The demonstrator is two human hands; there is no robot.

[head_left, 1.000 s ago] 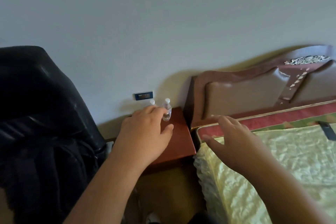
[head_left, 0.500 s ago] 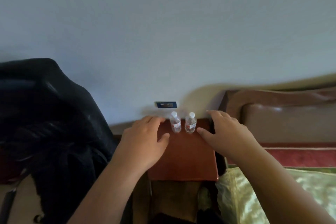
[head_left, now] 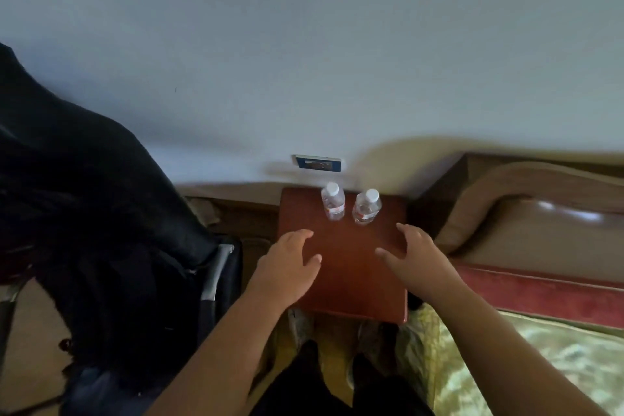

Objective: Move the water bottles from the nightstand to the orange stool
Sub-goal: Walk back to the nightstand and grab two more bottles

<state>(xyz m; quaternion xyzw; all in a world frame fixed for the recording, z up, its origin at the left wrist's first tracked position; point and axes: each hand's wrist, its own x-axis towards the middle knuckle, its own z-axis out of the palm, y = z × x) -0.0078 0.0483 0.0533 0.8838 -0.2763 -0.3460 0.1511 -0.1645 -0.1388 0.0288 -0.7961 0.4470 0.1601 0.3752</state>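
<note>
Two small clear water bottles with white caps stand side by side at the back of the reddish-brown nightstand (head_left: 351,280): the left bottle (head_left: 333,202) and the right bottle (head_left: 366,208). My left hand (head_left: 287,267) hovers over the nightstand's left edge, fingers apart, holding nothing, short of the left bottle. My right hand (head_left: 413,255) hovers over the right side, fingers spread, empty, just below the right bottle. The orange stool is not in view.
A dark jacket and bag (head_left: 101,213) hang over a chair on the left. The bed's brown headboard (head_left: 523,206) and yellow-green bedspread (head_left: 540,365) lie to the right. A blue wall plate (head_left: 319,163) sits above the nightstand. My feet stand below the nightstand.
The view has swung down and centred on the nightstand. Both hands now sit lower, a little back from the bottles, which stand unmoved.
</note>
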